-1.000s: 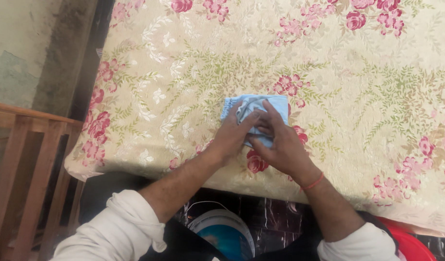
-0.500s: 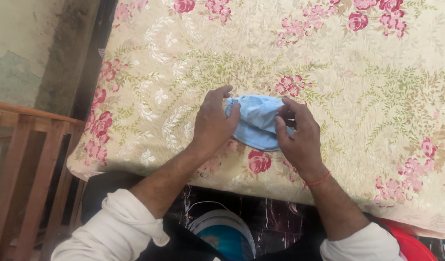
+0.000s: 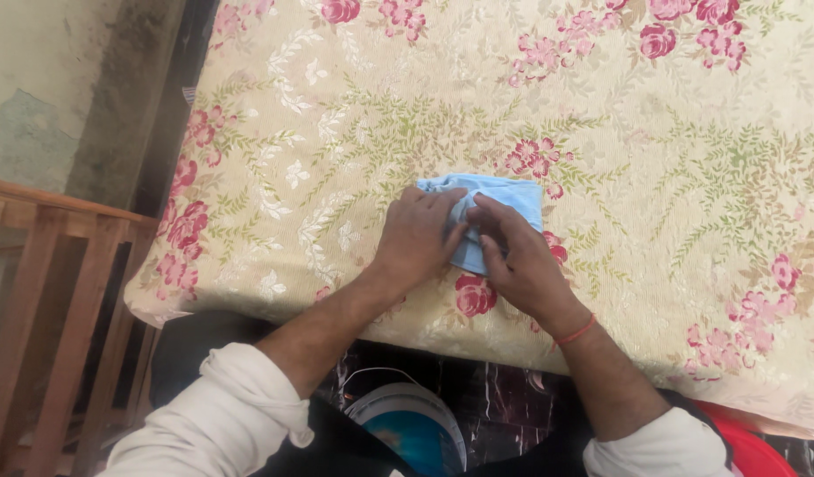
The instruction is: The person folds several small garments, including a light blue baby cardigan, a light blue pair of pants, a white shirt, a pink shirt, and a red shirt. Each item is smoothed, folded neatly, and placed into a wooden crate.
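The soft blue cloth (image 3: 499,205) lies folded, long axis left-right, at frame centre. Left hand (image 3: 418,240) and right hand (image 3: 513,262) press it with flat, together fingers onto the woven floral cover (image 3: 672,159).

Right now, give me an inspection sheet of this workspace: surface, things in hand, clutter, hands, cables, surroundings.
Surface: cream floral cloth with pink roses covers the flat top and hangs over its near edge.
Things in hand: small light blue cloth, folded, flat on the floral cloth.
Clutter: nothing seen on the top besides the blue cloth.
Hands: left hand and right hand both press flat on the blue cloth, fingers meeting at its middle; red thread on the right wrist.
Cables: nothing seen.
Surroundings: wooden slatted frame at left, stained wall behind it, white bucket with a blue inside and red tub on the floor below the near edge.
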